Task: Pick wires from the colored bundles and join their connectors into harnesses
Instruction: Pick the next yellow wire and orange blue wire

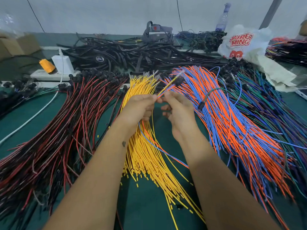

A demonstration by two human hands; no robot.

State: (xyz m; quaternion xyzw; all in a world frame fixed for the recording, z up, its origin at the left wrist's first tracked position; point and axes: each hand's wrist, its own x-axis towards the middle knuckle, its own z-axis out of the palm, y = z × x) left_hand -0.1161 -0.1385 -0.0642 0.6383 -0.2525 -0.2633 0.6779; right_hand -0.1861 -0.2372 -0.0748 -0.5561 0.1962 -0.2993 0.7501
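Note:
My left hand [138,107] and my right hand [177,107] meet above the yellow wire bundle [146,151] in the middle of the green table [146,201]. Both pinch a small set of picked wires [167,86], yellow, orange and blue, whose ends point up and away toward a black connector [179,81]. Their tails trail down between my forearms. To the right lies the orange and blue bundle [232,117]. At the left spreads the red and black bundle [66,127].
A dark green, blue and purple bundle [269,103] lies at the far right. A pile of black harnesses [132,53] fills the back. A white power strip [54,75] with an adapter sits back left, a plastic bag [240,42] and a bottle [223,17] back right.

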